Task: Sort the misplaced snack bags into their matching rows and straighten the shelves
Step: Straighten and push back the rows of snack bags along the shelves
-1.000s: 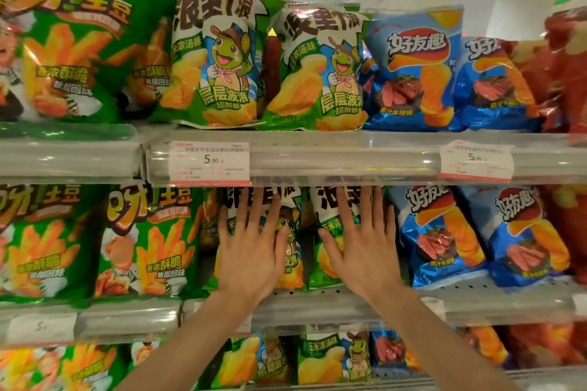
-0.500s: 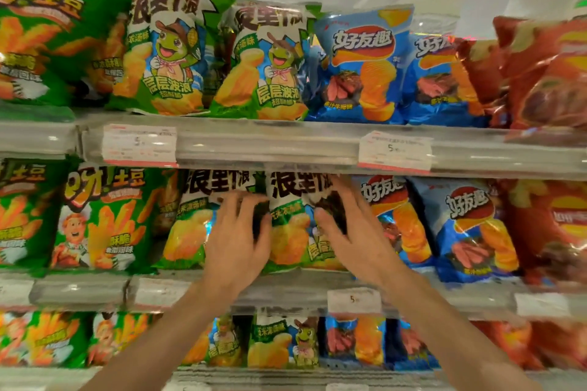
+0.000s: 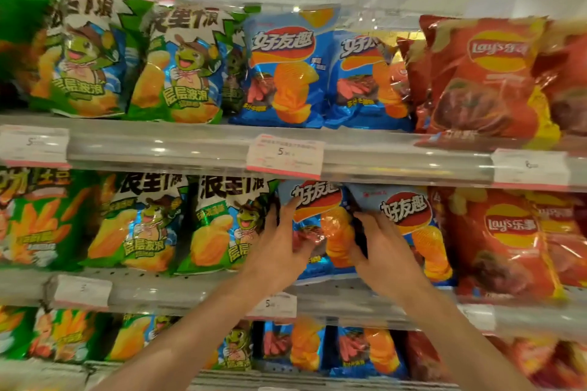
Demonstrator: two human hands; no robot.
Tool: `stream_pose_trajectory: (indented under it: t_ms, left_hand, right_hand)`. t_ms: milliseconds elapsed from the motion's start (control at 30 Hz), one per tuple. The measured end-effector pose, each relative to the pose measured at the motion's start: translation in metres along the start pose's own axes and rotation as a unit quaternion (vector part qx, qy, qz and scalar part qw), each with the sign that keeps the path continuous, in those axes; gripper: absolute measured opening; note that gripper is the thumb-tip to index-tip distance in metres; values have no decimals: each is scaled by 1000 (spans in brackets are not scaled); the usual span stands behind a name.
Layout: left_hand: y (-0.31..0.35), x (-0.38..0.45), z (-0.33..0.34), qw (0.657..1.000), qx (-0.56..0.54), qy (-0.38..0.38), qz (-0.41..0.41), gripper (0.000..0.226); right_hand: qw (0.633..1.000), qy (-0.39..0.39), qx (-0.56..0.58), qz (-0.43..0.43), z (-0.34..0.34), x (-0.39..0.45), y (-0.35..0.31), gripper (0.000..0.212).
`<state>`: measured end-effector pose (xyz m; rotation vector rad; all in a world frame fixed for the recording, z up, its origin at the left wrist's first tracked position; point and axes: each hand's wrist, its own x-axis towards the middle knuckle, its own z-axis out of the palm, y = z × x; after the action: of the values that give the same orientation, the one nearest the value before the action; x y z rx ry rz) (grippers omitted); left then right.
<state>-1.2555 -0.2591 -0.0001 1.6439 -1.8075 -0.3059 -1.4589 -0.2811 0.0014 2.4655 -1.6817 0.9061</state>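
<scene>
We have both hands on the middle shelf (image 3: pixel 222 290), at one glossy, puffed blue bag (image 3: pixel 320 225) of ridged chips. Our left hand (image 3: pixel 279 251) lies against the bag's left edge with fingers nearly straight; our right hand (image 3: pixel 386 251) sits at its right edge, fingers reaching behind it, though we cannot tell if they curl round it. Left of this bag stand crinkly green bags (image 3: pixel 219 225); right of it a second blue bag (image 3: pixel 416 228), then red bags (image 3: pixel 505 241). A paper price tag (image 3: pixel 285 154) hangs on the clear rail just above.
</scene>
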Motion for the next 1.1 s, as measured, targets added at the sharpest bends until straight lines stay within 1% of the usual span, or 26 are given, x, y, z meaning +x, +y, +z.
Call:
stream_pose_trajectory:
  t_ms: [167,233,333,500,600,667,733,767,900,933,1000,1033,1100]
  left_hand:
    - [-1,15,4,998,-43,-33,-28,85]
    - [0,17,4,997,-71,-28,-27,84]
    - [-1,17,3,994,-112,-13,-7,84]
    - [-1,26,-7,991,-127,3,37,84]
    - [0,26,-16,987,-143,2,70,77]
    - [-4,26,-20,986,-146,-1,82,73]
    - [-8,24,-23,985,-147,-25,89,73]
    - [-11,24,-23,984,-152,-36,89,75]
    - [-18,23,-25,975,-192,-57,97,84]
    - [-18,23,-26,972,-204,-61,98,82]
    - [-15,21,-30,970,-215,-66,95,71]
    - [-13,18,-33,973,-204,-60,90,69]
    - [-15,10,-42,986,-141,-21,89,67]
  right_hand:
    - [998,-27,52,39,-11,2,0,59]
    - [995,-40,76,52,-15,6,-1,61]
    - [989,-61,116,67,-23,12,-3,66]
    - [968,-112,198,102,-35,18,-9,66]
    - [952,-144,241,118,-41,22,-12,69]
    - [945,-156,262,120,-40,25,-13,77]
    - [941,-166,276,105,-36,29,-13,84]
    - [939,-173,282,96,-32,31,-12,86]
    - [922,-203,320,73,-17,37,-12,108]
    - [917,-202,335,75,-14,38,-13,114]
    - [910,-177,365,84,-11,38,-14,113]
    - [908,-156,379,88,-9,38,-13,107]
    - [904,-116,399,99,-8,38,-11,92]
